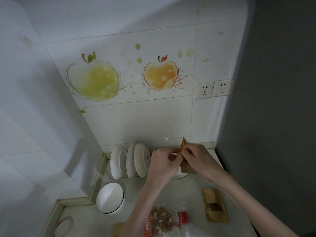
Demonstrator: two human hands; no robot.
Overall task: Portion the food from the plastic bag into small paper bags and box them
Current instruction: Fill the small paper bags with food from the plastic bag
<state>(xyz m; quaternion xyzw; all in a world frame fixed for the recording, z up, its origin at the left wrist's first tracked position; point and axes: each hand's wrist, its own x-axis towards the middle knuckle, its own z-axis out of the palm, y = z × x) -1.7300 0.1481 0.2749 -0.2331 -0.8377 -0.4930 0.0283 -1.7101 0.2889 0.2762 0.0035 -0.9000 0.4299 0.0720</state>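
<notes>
Since it lies slack on the counter nearest the body, the plastic bag (162,221) of nuts looks soft and slippery, best taken by its open neck. Just right, a filled paper bag (215,206) lies flat. Farther off, the left hand (164,162) and right hand (196,155) pinch the top edge of another paper bag (185,165), light and easily creased, beside the plates (130,161)
</notes>
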